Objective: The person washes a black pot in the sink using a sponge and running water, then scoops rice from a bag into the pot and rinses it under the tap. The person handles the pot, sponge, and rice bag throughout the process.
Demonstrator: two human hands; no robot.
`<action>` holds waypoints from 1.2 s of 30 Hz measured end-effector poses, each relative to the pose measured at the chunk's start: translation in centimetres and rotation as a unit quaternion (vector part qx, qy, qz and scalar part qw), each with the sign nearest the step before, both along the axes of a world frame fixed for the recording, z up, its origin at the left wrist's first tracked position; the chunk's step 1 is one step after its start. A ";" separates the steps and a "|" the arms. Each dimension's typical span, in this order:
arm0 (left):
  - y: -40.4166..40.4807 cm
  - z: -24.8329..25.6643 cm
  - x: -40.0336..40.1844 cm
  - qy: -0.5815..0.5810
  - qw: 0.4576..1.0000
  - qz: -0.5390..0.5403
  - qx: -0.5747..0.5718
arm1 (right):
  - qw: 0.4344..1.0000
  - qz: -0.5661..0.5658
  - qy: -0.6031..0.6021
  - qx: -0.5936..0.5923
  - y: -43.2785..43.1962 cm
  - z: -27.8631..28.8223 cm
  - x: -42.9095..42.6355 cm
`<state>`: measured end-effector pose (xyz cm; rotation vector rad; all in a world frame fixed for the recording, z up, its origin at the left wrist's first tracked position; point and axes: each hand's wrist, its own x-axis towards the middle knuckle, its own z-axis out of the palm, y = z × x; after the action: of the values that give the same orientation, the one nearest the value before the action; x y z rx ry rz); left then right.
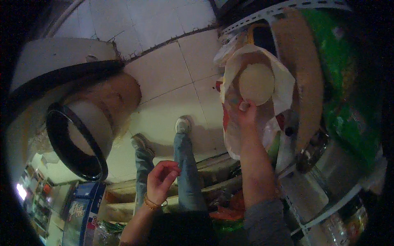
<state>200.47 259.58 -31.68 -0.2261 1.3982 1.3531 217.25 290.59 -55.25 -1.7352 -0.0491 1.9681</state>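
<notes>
My right hand (248,112) reaches into an open paper or plastic sack (284,83) at the right. Its fingers are at the near edge of a pale round object (257,83) inside the sack, perhaps a bowl or scoop; something small and whitish shows at the fingertips. Whether the fingers grip the round object is unclear. My left hand (162,178) hangs in front of my legs, fingers loosely curled and apart, with nothing seen in it. A bracelet circles that wrist.
A round bin with a black rim (101,160) stands at the left. Metal shelving (335,204) runs along the right, near a green bag (347,92) and a brown cardboard piece (303,67). A blue box (80,212) lies lower left. Pale tiles (160,73) cover the floor.
</notes>
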 end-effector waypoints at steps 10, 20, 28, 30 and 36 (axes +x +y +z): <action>-5.5 8.4 -0.3 0.031 0.999 -0.034 0.024 | 0.991 0.047 -0.030 0.122 -8.1 13.1 -2.1; -15.1 13.5 -3.0 0.073 0.996 0.032 0.047 | 0.961 0.130 -0.100 0.221 -20.2 26.5 -5.3; -26.4 14.9 -6.4 0.096 0.990 0.105 0.019 | 0.932 0.294 -0.023 0.210 -33.1 31.9 -12.4; -29.4 14.2 -6.8 0.102 0.984 0.142 0.021 | 0.933 0.309 0.012 0.183 -36.1 32.4 -15.0; -36.3 13.6 -8.4 0.104 0.972 0.213 -0.006 | 0.755 0.436 -0.081 0.483 -40.0 24.6 -19.6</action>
<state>192.09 223.30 -18.07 -0.4204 1.5908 1.7614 197.66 250.62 -30.64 -1.1552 -1.8690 1.6878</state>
